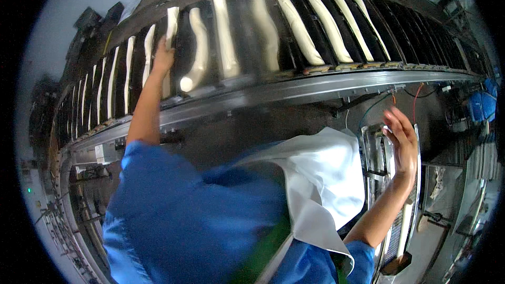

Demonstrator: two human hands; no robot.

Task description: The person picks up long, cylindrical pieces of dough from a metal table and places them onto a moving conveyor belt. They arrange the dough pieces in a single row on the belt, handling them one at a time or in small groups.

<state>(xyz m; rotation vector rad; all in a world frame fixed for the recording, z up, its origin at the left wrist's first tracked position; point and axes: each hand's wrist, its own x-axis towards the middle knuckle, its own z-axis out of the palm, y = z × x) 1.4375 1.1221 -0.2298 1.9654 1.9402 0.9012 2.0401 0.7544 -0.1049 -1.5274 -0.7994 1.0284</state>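
Observation:
Long pale rolls, apparently dough, lie in dark channelled pans (294, 43) along a metal conveyor. My left hand (163, 57) is at the left, on or just over a roll (172, 19); blur hides whether its fingers grip it. Right of that hand lie a curved roll (198, 43), a straight roll (223, 27) and a blurred roll (266, 31). My right hand (400, 138) is raised at the right with bent fingers, above a narrow metal rack or conveyor (418, 157). Whether a small bright spot by its fingertips is something held cannot be told.
The conveyor's metal rail (276, 87) curves across in front of me. A pale roll (404, 228) lies on the mesh surface (390, 236) at the lower right. White cloth (331, 173) hangs over my blue clothing. Cables (367, 112) and a blue object (483, 104) are at the right.

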